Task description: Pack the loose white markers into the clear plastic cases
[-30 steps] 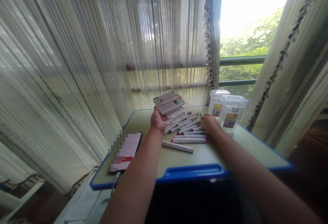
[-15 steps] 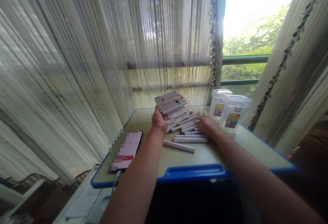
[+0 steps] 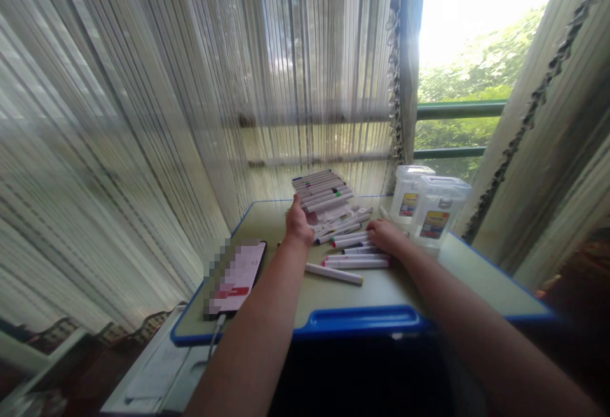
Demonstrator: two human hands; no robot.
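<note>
My left hand (image 3: 299,223) is closed on the near left side of a clear marker holder (image 3: 328,217). White markers (image 3: 324,189) with coloured ends lie across it in rows, tilted above the table. To the right, my right hand (image 3: 385,236) reaches down into a spread of loose markers (image 3: 350,239). Its fingers are curled at the right end of a marker, and the fingertips are partly hidden. Two pink-ended markers (image 3: 357,261) lie just below that hand. Closest to me is a yellow-ended marker (image 3: 336,274).
Two clear plastic cases (image 3: 436,217) with labels stand at the right back. A phone (image 3: 238,280) with a cable lies at the left. The pale table (image 3: 267,315) has a blue edge and a blue front groove (image 3: 365,318). Sheer curtains (image 3: 309,86) hang behind.
Several loose markers under my right hand have shifted, and the pile looks more spread out. The right hand's fingers are more curled. My left hand keeps hold of the marker holder.
</note>
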